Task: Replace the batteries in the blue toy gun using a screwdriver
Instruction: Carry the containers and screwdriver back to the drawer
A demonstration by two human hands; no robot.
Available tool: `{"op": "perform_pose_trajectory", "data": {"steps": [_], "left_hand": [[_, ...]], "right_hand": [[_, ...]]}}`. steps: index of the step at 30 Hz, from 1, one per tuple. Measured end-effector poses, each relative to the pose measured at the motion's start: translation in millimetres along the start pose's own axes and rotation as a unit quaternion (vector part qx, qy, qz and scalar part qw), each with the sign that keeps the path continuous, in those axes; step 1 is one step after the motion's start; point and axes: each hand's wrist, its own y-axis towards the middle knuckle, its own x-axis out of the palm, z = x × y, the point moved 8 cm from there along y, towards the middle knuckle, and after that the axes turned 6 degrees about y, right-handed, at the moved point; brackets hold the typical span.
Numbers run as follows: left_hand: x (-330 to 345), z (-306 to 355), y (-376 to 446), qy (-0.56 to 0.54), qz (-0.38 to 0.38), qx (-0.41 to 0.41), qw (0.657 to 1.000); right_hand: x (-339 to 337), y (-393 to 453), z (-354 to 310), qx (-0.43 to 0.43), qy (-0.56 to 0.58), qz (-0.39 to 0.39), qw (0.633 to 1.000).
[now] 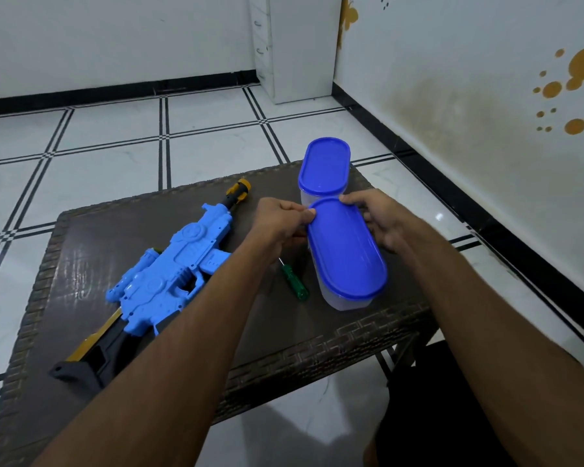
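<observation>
The person sits at a dark table (317, 358). Both hands are on the near box (346, 261), a clear tub with a blue lid. The left hand (280, 220) pinches the far edge of the lid with its fingertips. The right hand (378, 217) curls around the right side of the box and holds it. A second box (324, 170) stands just behind. The toy gun (169, 267) lies flat on the left of the table. The green screwdriver (294, 282) lies between the gun and the near box.
</observation>
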Motion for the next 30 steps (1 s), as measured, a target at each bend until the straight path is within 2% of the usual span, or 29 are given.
{"op": "perform_pose_trajectory", "data": {"steps": [8, 11, 14, 17, 24, 27, 30], "left_hand": [[-2, -6, 0, -0.027, 0.006, -0.012, 1.000], [0, -5, -1, -0.029, 0.007, -0.005, 1.000], [0, -1, -5, 0.002, 0.018, 0.018, 1.000], [-5, -7, -22, 0.057, 0.042, 0.030, 0.997], [20, -51, -92, -0.069, -0.103, -0.025, 0.992], [26, -51, -98, -0.102, -0.100, -0.022, 0.989], [25, -46, -98, -0.088, -0.090, -0.031, 0.992]], "right_hand": [[1, 6, 2, 0.025, 0.018, -0.006, 0.999], [-2, 5, 2, 0.007, 0.005, 0.001, 1.000], [-7, -8, 4, -0.030, -0.019, 0.020, 0.999], [-13, -27, 16, -0.034, -0.080, -0.007, 0.996], [-25, -100, 44, -0.010, -0.102, -0.138, 0.985], [-26, -104, 46, -0.011, -0.101, -0.119, 0.988], [-22, -105, 46, -0.006, -0.087, -0.092, 0.992]]}}
